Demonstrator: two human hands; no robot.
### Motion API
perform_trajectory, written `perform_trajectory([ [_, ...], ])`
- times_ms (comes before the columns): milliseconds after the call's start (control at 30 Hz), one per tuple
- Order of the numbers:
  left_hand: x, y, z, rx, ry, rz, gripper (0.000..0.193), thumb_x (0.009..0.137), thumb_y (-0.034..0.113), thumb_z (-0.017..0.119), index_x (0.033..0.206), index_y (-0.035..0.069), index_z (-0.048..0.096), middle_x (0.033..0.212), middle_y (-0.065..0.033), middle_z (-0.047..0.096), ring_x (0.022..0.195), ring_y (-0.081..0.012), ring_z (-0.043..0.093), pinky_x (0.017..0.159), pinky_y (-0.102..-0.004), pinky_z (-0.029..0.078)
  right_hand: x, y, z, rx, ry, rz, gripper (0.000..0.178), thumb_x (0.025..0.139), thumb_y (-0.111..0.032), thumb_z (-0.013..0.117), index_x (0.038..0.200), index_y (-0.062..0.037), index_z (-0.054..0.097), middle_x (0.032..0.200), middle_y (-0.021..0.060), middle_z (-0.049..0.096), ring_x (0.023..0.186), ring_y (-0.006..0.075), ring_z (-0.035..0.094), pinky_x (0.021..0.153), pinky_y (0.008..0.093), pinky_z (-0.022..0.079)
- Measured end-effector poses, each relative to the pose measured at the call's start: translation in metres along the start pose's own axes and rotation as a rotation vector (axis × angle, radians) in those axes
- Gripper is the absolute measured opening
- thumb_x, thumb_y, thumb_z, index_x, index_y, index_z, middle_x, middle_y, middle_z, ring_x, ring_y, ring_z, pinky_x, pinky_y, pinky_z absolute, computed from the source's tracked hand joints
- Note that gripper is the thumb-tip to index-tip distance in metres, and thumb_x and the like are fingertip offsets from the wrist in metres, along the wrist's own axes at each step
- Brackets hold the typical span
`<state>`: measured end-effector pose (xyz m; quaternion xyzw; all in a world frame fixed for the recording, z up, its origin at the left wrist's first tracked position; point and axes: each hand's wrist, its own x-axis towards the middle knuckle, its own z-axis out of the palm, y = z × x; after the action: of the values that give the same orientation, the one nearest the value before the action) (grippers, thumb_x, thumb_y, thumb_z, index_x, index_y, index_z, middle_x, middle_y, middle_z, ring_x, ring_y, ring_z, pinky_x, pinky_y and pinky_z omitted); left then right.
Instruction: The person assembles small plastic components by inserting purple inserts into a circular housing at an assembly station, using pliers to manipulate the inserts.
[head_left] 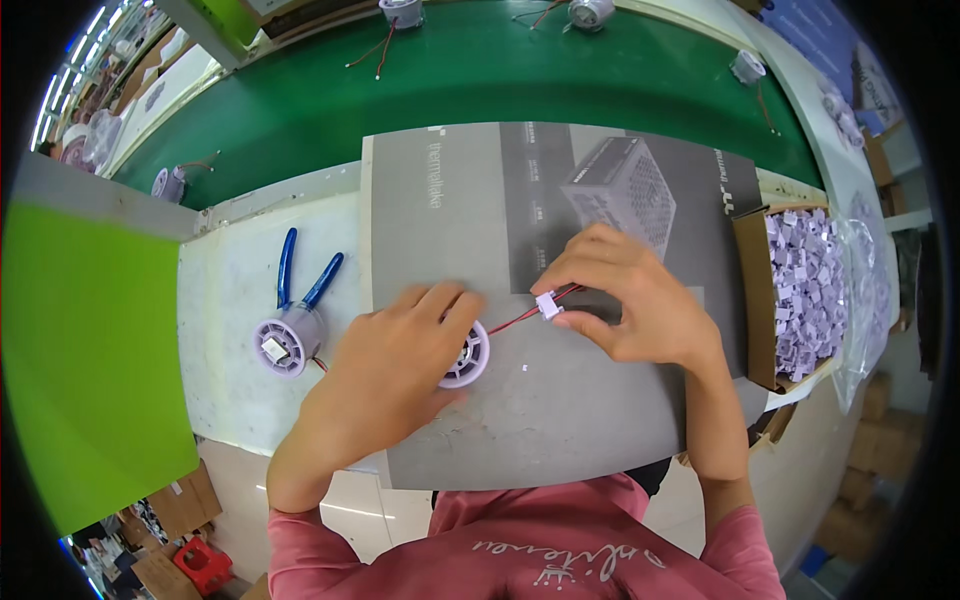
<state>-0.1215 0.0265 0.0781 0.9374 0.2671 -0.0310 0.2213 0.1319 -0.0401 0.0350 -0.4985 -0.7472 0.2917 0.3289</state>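
My left hand [385, 350] lies curled over a round, pale motor-like part [476, 362] with a spoked end, holding it on the grey printed cardboard sheet [560, 420]. Red and dark wires [512, 322] run from this part towards my right hand [640, 300]. Between its thumb and forefinger, that hand pinches a small white plastic clip [549, 305], through or against which the wires pass; exactly how they sit in it is too small to tell. A tiny white bit [525, 368] lies on the cardboard below the clip.
To the left, blue-handled pliers [318, 283] touch a second round part [284, 342] on the white bench [225, 270]. A cardboard box [757, 310] full of small white clips [805, 290] stands at right. Beyond, a green conveyor belt [600, 85] carries several wired parts. A green panel [90, 360] borders the left.
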Motion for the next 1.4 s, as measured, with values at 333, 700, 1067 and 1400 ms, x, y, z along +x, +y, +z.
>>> perform_trajectory([
  [333,0.006,-0.017,0.016,-0.324,0.158,0.009,0.063,0.067,0.025,0.089,0.118,0.009,0.056,0.100,-0.0123,0.066,0.091,-0.0346,0.064,0.075,-0.0410,0.053,0.006,-0.015,0.009,-0.025,-0.018,0.031,0.036,0.072,-0.005,0.081,0.107,-0.0082,0.070,0.095,0.0054,0.070,0.092,0.0262,0.061,0.091,0.0392,0.045],
  [700,0.013,-0.021,0.008,-0.953,-0.045,-0.125,0.071,0.061,0.026,0.096,0.119,0.005,0.060,0.103,-0.0051,0.070,0.096,-0.0141,0.067,0.078,-0.0297,0.057,0.004,-0.019,0.010,0.399,0.108,0.117,0.028,0.078,0.002,0.076,0.105,-0.0019,0.072,0.093,0.0104,0.071,0.085,0.0214,0.068,0.080,0.0311,0.054],
  [1067,0.015,-0.020,0.008,-0.956,-0.019,-0.105,0.072,0.060,0.016,0.096,0.121,0.005,0.059,0.108,-0.0044,0.068,0.101,-0.0141,0.065,0.081,-0.0290,0.057,0.003,-0.025,0.012,0.302,0.221,0.059,0.024,0.078,0.004,0.075,0.101,-0.0005,0.073,0.094,0.0110,0.072,0.083,0.0208,0.068,0.076,0.0310,0.056],
  [1400,0.016,-0.021,0.006,-1.154,-0.017,-0.073,0.078,0.056,0.006,0.096,0.125,0.003,0.059,0.117,-0.0048,0.064,0.108,-0.0148,0.062,0.086,-0.0297,0.055,0.004,-0.027,0.017,0.344,0.321,0.007,0.025,0.076,0.004,0.076,0.101,-0.0009,0.074,0.094,0.0120,0.071,0.085,0.0209,0.067,0.076,0.0305,0.056],
])
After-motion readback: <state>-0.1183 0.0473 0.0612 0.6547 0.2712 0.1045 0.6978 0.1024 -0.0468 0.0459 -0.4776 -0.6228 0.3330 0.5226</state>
